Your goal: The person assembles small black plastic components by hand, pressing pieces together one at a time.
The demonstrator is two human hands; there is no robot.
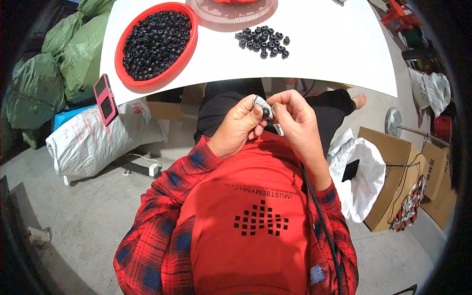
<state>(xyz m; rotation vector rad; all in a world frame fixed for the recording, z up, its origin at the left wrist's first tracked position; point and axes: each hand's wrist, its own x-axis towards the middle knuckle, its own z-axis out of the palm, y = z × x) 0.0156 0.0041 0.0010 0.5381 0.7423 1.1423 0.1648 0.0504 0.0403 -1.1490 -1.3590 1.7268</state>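
Note:
My left hand and my right hand meet over my lap, just below the white table's near edge. Between the fingertips of both sits a small grey metal part with a small black round piece pressed against it. The left thumb and forefinger pinch the black piece; the right fingers grip the grey part, whose lower end pokes out near the right palm. A red round bowl full of black round pieces stands at the table's left. A loose pile of several black pieces lies mid-table.
A pink perforated round lid or basket sits at the table's far edge. A red phone hangs over the table's left corner. Green and white sacks lie on the floor left; cardboard boxes and a white bag right.

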